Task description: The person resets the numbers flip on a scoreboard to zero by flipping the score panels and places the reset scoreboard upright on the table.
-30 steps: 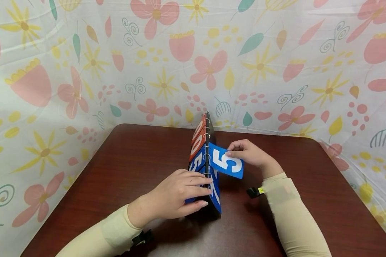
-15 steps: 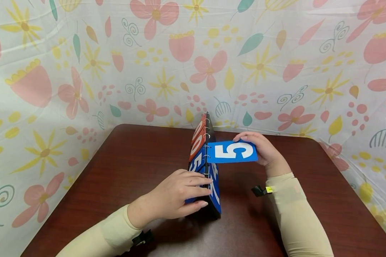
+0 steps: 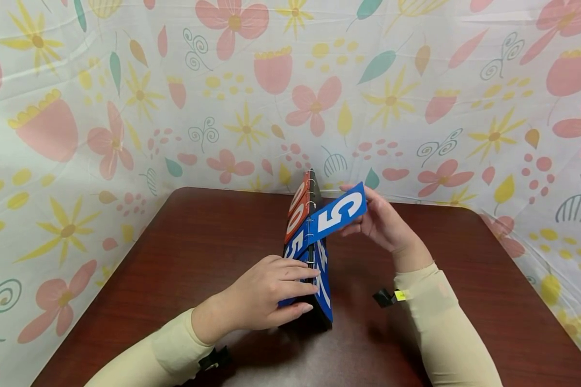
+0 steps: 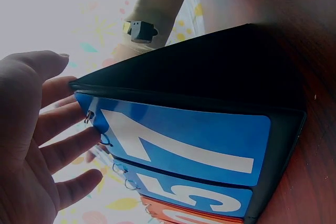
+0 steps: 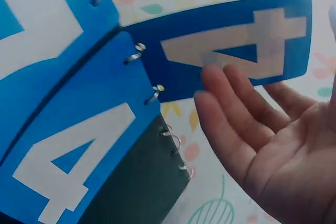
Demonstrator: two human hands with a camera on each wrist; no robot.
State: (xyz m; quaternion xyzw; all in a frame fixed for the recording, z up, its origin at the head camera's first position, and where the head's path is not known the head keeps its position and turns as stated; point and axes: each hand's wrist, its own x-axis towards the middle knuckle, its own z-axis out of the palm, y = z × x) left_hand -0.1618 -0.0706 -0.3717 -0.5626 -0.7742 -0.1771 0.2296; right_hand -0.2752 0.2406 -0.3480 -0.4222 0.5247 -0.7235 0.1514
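A tabletop flip scoreboard (image 3: 321, 317) stands tent-like on the table, with red and blue number cards on rings along its ridge. My left hand (image 3: 266, 293) lies over its near end, fingers reaching across the ridge; the left wrist view shows them spread beside the blue 7 card (image 4: 194, 140). One blue card (image 3: 339, 214) is swung up from the right side, with 5 on its upper face and 4 (image 5: 236, 45) on its underside. My right hand (image 3: 382, 226) is beneath this card, its relaxed fingers at the underside. Another 4 card (image 5: 79, 156) hangs on the slope.
The scoreboard stands on a dark reddish-brown table (image 3: 213, 231) with rounded far corners. A flower-patterned curtain (image 3: 252, 107) hangs behind and at both sides. Small black wrist cameras (image 3: 384, 297) sit under the sleeves.
The 5 card has swung upward on its rings toward the ridge. My right hand has gone from pinching the card to lying under it with looser fingers. The left hand stays put.
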